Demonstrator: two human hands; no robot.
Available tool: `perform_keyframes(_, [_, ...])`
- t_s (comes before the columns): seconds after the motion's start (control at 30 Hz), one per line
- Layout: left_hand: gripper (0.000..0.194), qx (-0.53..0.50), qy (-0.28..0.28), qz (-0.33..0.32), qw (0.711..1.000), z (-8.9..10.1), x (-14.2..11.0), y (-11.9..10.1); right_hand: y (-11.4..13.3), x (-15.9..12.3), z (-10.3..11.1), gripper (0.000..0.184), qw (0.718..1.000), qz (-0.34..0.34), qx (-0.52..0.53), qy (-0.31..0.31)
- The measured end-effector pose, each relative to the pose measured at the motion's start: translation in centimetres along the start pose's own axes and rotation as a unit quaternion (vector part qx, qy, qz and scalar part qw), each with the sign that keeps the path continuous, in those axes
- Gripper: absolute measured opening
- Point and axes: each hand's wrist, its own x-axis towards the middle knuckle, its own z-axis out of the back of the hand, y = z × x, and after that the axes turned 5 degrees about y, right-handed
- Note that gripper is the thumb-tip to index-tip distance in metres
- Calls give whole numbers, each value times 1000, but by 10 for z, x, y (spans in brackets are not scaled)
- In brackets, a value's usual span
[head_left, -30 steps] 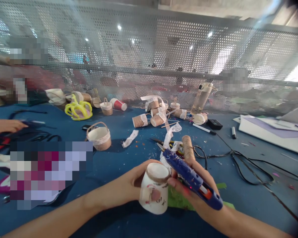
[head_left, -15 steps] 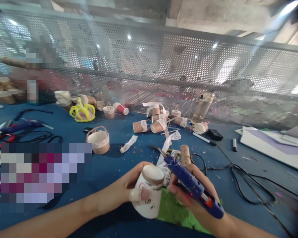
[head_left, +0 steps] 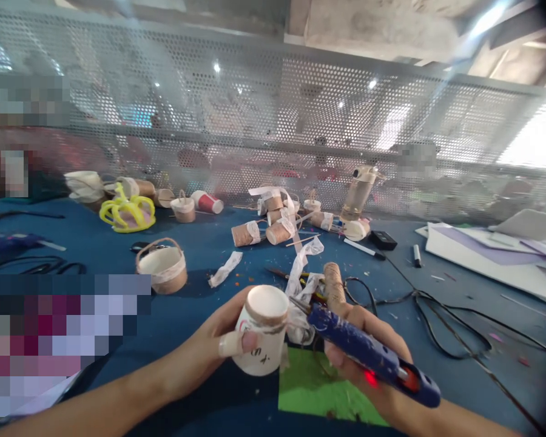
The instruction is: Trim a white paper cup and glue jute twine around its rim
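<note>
My left hand (head_left: pixel 230 334) is closed around a white paper cup (head_left: pixel 260 358), its thumb across the front; the cup is tilted slightly, with brown twine wound just under its rim and dark writing on its side. In my right hand (head_left: pixel 364 340) is a blue hot glue gun (head_left: pixel 346 331), a red light glowing on it. The nozzle points left, close to the cup's rim; whether it touches I cannot tell. Beyond my right fingers stands a spool of twine (head_left: pixel 333 284). Below both hands lies a green sheet (head_left: pixel 321 391) on the blue table.
A twine-wrapped basket cup (head_left: pixel 173 280) stands left of centre, near a yellow crown-shaped piece (head_left: pixel 130 212). White lace (head_left: pixel 307 255) and several wrapped cups (head_left: pixel 279 230) lie further back. A black cable (head_left: pixel 437 303) loops at right, by white sheets (head_left: pixel 482 255). A perforated metal screen (head_left: pixel 236 133) borders the table.
The glue gun has dropped to a flatter angle, its nozzle now nearer the cup's rim. The cup has risen slightly in view. The whole view has shifted a little to the right.
</note>
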Motion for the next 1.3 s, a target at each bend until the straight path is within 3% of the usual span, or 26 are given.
perform_keyframes(0.23, [48, -54, 22, 1, 998, -4, -6, -2, -16, -10, 11, 13, 997, 5, -27, 71])
perform_keyframes(0.53, [47, -48, 12, 7, 999, -1, -8, -2, -17, -10, 19, 16, 991, -12, -92, 99])
perform_keyframes(0.83, [49, -37, 24, 11, 999, 1, -10, 1, -12, -4, 18, 20, 987, -14, -129, 96])
perform_keyframes(0.97, [50, -36, 19, 9, 999, 1, -11, 3, -11, -5, 13, 21, 983, -2, -171, 67])
perform_keyframes(1.3, [40, 42, -35, -6, 998, 0, -10, 3, -12, -11, 15, 22, 975, -15, -208, 81])
